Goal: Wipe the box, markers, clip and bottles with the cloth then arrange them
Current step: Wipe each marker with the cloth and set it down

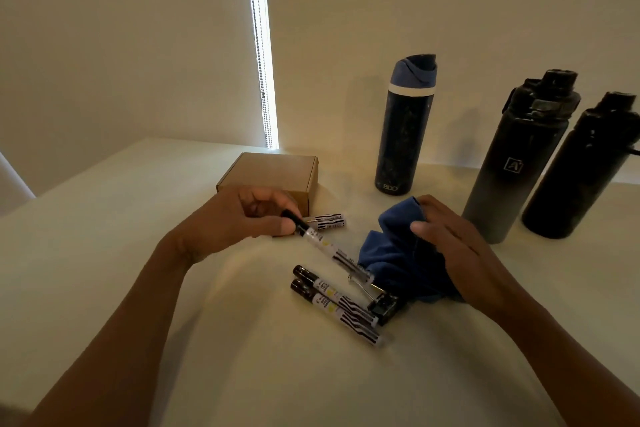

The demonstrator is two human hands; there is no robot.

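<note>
Head view: left hand [242, 218] fingers pinch a marker [332, 250]; right hand [457, 246] fingers grip the blue cloth [394, 253].

L hand [242, 218] pinching marker [332, 250]; R hand [460, 246] gripping cloth [398, 253].

Views: one only, a head-worn wide-angle camera.
Position: above the near edge of the white table [138, 288].
Facing: forward and down, toward the far wall [450, 10] and the window gap [263, 45].
Nearness: close; both forearms enter from the bottom corners.
Shared area: nothing to compare with a single view.
</note>
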